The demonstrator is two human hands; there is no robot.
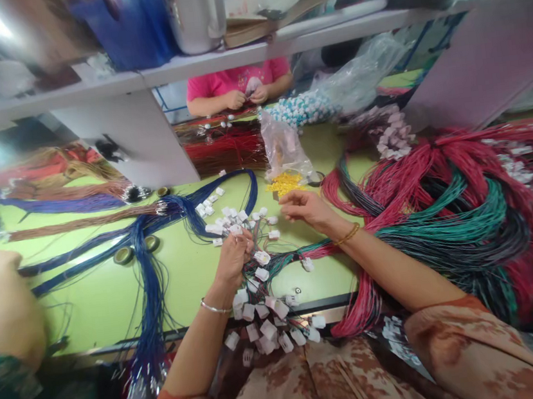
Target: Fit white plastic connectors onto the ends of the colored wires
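Observation:
My left hand (233, 256) is closed in a pinch around a white plastic connector (236, 230) with thin wires. More white connectors (269, 328) on wires hang below it at the table's front edge, and others lie just beyond the fingers. My right hand (311, 212) is off to the right, its fingers curled and thumb and fingertips together; anything between them is too small to make out. Right beyond those fingertips lies a heap of small yellow pieces (288, 182), spilling from a clear plastic bag (283, 142).
Bundles of red, green and black wires (444, 223) cover the right side. Blue wires (145, 272) and tape rolls (124, 255) lie left. A shelf (305, 38) crosses above. Another person's hands (247, 96) work opposite; a co-worker's arm (2, 303) reaches in at left.

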